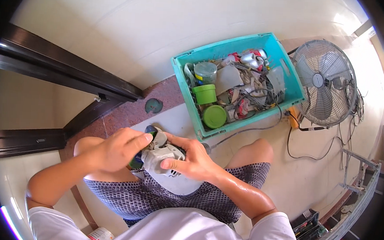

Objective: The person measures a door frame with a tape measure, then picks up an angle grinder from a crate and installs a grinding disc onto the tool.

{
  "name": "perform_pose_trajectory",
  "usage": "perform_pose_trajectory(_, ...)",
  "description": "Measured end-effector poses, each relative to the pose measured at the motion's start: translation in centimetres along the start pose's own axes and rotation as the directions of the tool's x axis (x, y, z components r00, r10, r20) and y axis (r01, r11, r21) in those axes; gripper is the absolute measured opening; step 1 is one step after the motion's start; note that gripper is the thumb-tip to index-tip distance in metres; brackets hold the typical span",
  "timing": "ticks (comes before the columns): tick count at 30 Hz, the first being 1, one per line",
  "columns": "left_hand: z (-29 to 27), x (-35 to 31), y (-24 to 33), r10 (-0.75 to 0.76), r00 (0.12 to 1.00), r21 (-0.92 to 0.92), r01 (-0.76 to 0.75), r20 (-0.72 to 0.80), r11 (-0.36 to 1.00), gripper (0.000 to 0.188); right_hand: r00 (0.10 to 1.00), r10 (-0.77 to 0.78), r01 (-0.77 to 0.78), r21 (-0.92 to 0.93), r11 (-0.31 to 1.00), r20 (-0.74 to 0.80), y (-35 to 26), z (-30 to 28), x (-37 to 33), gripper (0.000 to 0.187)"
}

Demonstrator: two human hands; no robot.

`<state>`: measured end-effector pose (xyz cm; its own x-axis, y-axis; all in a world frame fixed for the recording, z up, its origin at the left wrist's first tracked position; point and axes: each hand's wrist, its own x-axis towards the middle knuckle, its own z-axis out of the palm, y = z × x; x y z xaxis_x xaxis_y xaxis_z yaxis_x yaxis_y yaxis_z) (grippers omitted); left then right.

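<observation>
Above my lap I hold a grey, dust-covered angle grinder (159, 158). My right hand (194, 160) grips its body, thumb on the near side and fingers over the far side. My left hand (119, 150) closes over the head end, its fingers on a dark disc (136, 160) with green markings. The fingers hide part of the disc. From the tool's right end a grey cord (248, 131) runs up toward a teal crate (185, 103).
Ahead, the crate holds green-lidded tubs (214, 116), a clear jar (205, 72), cables and scraps. A floor fan (321, 79) stands to its right, with loose wires around. A metal frame (359, 192) is at right, a dark door frame (67, 66) at left. A green round object (153, 106) lies by the wall.
</observation>
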<state>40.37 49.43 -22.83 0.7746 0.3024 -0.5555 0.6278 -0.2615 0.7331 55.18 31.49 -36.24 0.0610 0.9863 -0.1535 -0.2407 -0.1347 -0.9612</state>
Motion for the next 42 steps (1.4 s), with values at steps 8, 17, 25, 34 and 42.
perform_pose_trajectory(8, 2.2, -1.0, 1.9, -0.087, 0.989, 0.013, 0.089, -0.123, 0.996, 0.06, 0.995, -0.052, 0.056, 0.05, 0.997, -0.08, -0.8, 0.7, -1.1, 0.097)
perform_pose_trajectory(17, 3.7, -0.7, 1.6, 0.036, 0.955, 0.134, 0.004, -0.294, 0.991, 0.054, 0.993, -0.032, 0.055, 0.206, 0.977, -0.116, 0.9, 0.6, -0.7, 0.093)
perform_pose_trajectory(25, -1.5, -2.6, -8.6, -0.476, 0.856, 0.034, 0.492, -0.204, 0.87, 0.062, 0.981, 0.182, -0.174, -0.112, 0.978, 0.064, 4.3, 3.8, 3.1, 0.106)
perform_pose_trajectory(34, -6.4, -12.3, -11.7, -0.292, 0.803, -0.052, 0.311, -0.519, 0.949, 0.038, 0.833, 0.478, -0.552, -0.362, 0.751, -0.278, 24.3, 6.1, 10.6, 0.13)
perform_pose_trajectory(42, -7.2, -0.4, -26.0, -0.294, 0.955, 0.339, 0.288, -0.035, 0.896, 0.041, 0.703, 0.537, -0.71, -0.426, 0.56, -0.466, 35.2, 2.0, 12.1, 0.136)
